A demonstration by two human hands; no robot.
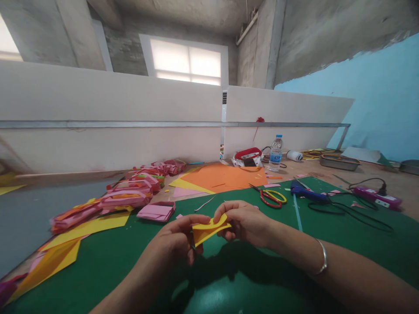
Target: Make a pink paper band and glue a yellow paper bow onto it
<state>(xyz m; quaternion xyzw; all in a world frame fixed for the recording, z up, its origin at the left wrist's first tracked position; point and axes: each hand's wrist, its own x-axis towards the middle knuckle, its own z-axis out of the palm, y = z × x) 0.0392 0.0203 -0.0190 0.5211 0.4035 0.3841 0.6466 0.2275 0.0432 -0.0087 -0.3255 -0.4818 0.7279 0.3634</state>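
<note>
Between my two hands is a small piece of folded yellow paper [207,234], raised above a green mat [262,279]. My left hand [178,237] grips its left end, thumb and fingers closed on it. My right hand [244,220] pinches the right end, fingertips pressed on the upper fold. The paper is creased, with a hollow between its layers. Just beyond my left hand lies a folded pink paper piece [157,211]. Scissors [270,196] with red and yellow handles rest past my right hand.
Pink and orange folded paper pieces [127,194] are piled at left beside yellow sheets [88,229]. Orange paper [225,176] lies behind the mat. A water bottle [276,155], a blue glue gun [307,192] with cable and a purple power strip [376,197] stand or lie at right.
</note>
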